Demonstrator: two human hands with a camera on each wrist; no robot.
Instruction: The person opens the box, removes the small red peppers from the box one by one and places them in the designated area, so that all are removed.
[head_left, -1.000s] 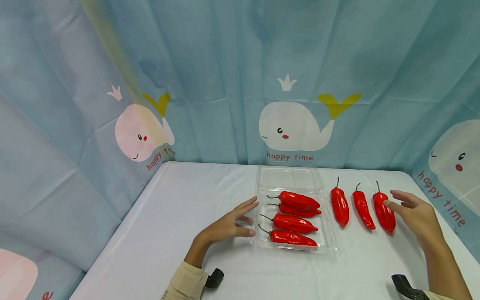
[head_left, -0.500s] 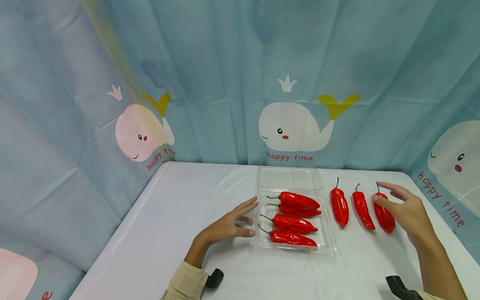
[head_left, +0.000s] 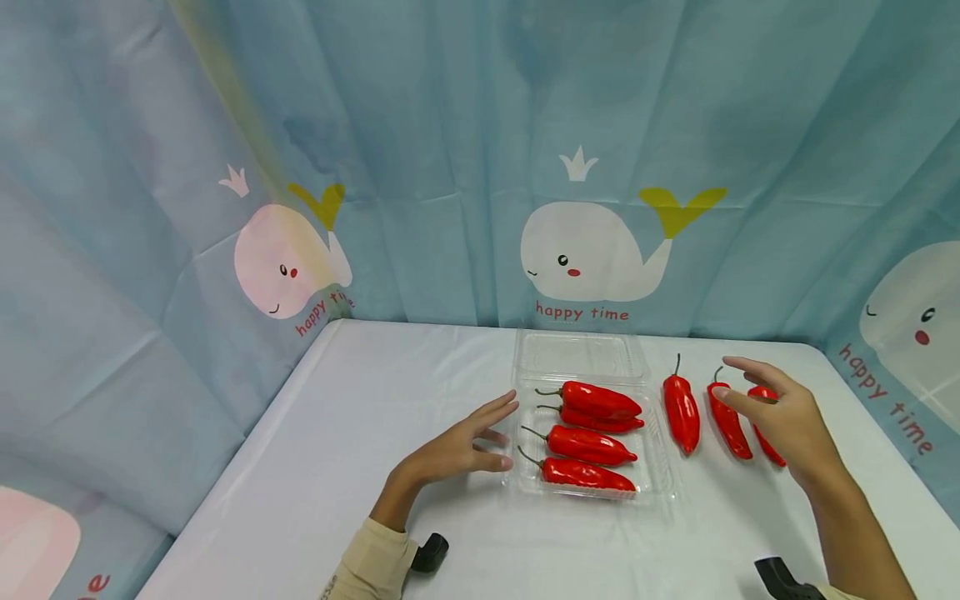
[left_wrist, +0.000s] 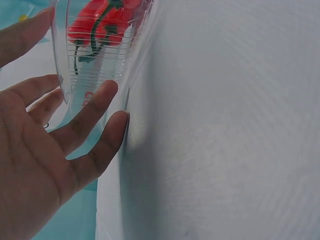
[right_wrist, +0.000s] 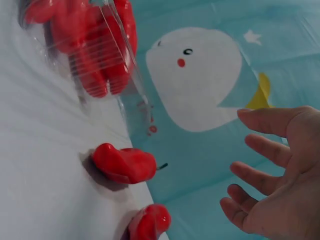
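Observation:
A clear plastic box (head_left: 662,471) holds several glossy red peppers (head_left: 588,446) with green stems, lying crosswise. My left hand (head_left: 457,450) is at the box's left side, fingers relaxed and spread; the left wrist view shows fingertips right at the ribbed wall (left_wrist: 122,55). My right hand (head_left: 787,425) hovers with loosely extended fingers above the row of three peppers to the right of the box. Its thumb overlaps the middle pepper (head_left: 731,427) in the head view, and it partly hides the rightmost pepper (head_left: 768,450). Nothing is between its fingers in the right wrist view.
The box's clear lid (head_left: 576,356) lies folded back behind it. A third loose pepper (head_left: 681,415) sits closest to the box's right side. A white cloth (head_left: 300,467) covers the table, and a blue whale-print curtain (head_left: 435,167) hangs along the back and sides.
My right hand has moved left, from over the rightmost pepper toward the middle one. My left hand stays at the box, and the peppers lie as before.

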